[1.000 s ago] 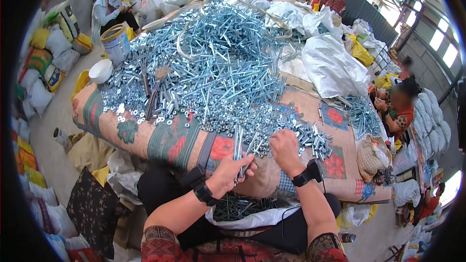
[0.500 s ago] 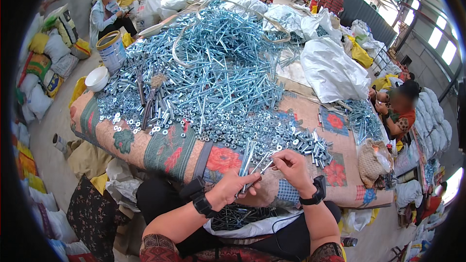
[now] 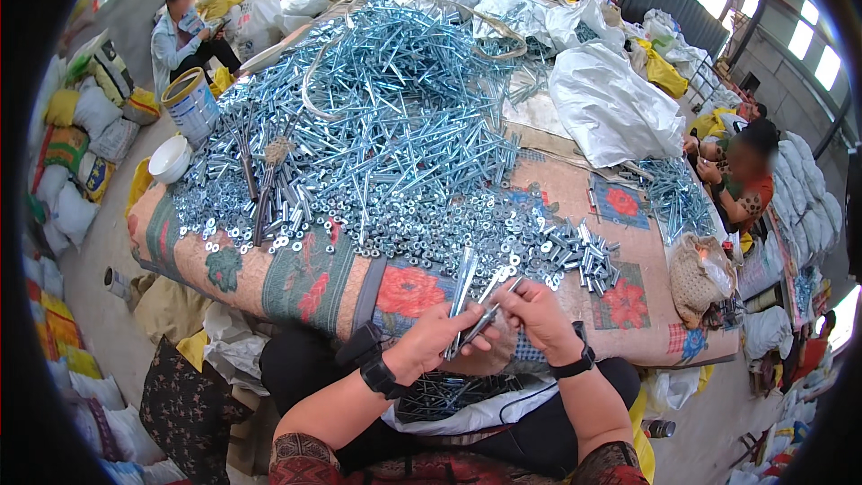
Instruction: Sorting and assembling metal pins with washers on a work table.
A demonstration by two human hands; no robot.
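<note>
My left hand (image 3: 442, 339) is closed around a small bundle of long shiny metal bolts (image 3: 463, 280) that fan upward past the thumb. Close beside it, my right hand (image 3: 540, 320) pinches one slender metal bolt (image 3: 492, 313), slanting across toward the left fingers. Whether a nut or sleeve sits on that bolt is too small to tell. Just beyond both hands, loose nuts and washers (image 3: 431, 232) are spread over the patterned blanket (image 3: 305, 278). Short metal sleeves (image 3: 588, 256) lie to the right. Below my hands, an open white sack (image 3: 476, 424) holds many dark-looking bolts (image 3: 449, 400).
A large heap of bolts (image 3: 395, 117) covers the table's middle. A bucket (image 3: 191, 106) and white bowl (image 3: 171, 160) stand at left, near tied dark rods (image 3: 267, 189). White plastic sacking (image 3: 611, 108) and a woven bag (image 3: 699, 280) are at right. Other people sit around the table.
My right hand has come slightly nearer the left, bringing its bolt against the left fingers. The whole view has shifted a little; the left hand still grips its bundle.
</note>
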